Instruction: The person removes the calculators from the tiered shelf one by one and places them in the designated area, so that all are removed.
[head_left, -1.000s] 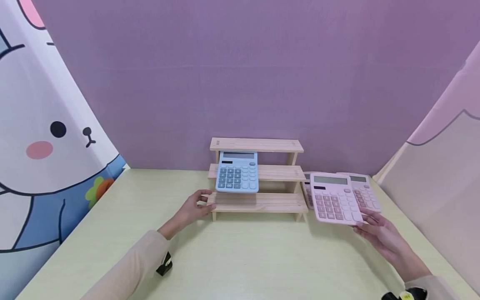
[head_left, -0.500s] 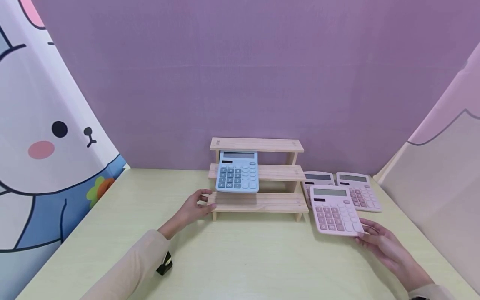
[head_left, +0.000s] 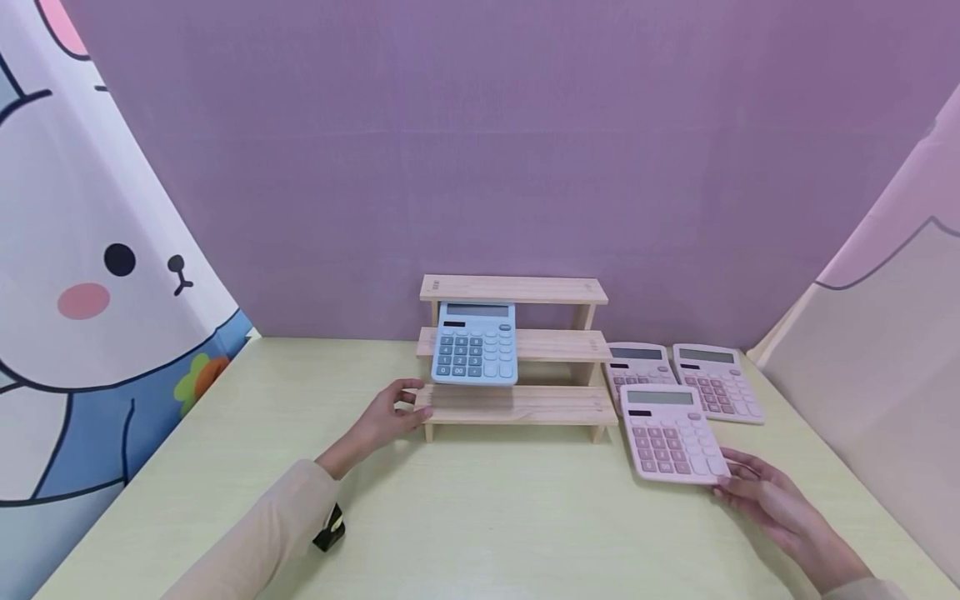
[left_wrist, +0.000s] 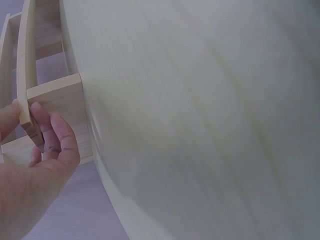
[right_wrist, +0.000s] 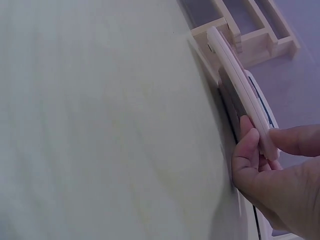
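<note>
My left hand [head_left: 387, 422] pinches the left end of the lowest step of a three-tier wooden stand [head_left: 517, 408]; in the left wrist view the thumb is on one face of the board [left_wrist: 24, 75] and the fingers curl at the other. On the stand's left part leans a blue calculator [head_left: 475, 346], its upper end at the top tier. My right hand [head_left: 776, 508] grips a pink calculator [head_left: 667, 437] by its lower right corner. The right wrist view shows this calculator [right_wrist: 245, 92] edge-on, raised off the table, between thumb and fingers.
Two more pink calculators lie behind the held one: one [head_left: 637, 354] close to the stand's right side, the other [head_left: 716, 383] farther right. A purple backdrop [head_left: 510, 150] rises behind the pale table [head_left: 480, 508]. Printed cloths [head_left: 97, 350] flank both sides.
The right hand has drawn the pink calculator toward me and lower, uncovering more of the two behind it. My left hand, the stand and the blue calculator keep their places.
</note>
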